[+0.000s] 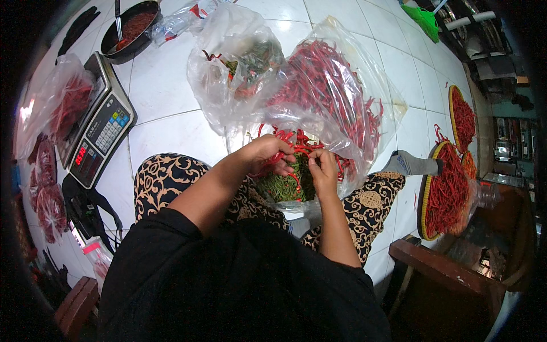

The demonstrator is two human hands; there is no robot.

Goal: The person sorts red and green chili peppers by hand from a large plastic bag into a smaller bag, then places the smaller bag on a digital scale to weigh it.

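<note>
My left hand (270,154) holds several long red chili peppers (273,160), palm turned inward. Opposite it, my right hand (323,171) pinches the end of a red chili (301,150) between thumb and fingertips. Beneath both hands, a heap of green chili stems (280,188) lies in clear plastic, a few red chilies among them. Just beyond my fingers are more loose red chilies (304,139). Farther out, a large clear plastic bag (386,96) lies on its side, full of red chilies (320,81).
Left of me, a digital scale (104,132) carries a bagged load of chilies (70,102). Another plastic bag (239,38) and a black pan (154,25) stand ahead. Yellow-rimmed trays (423,205) of chilies are at right, near a wooden chair (444,260).
</note>
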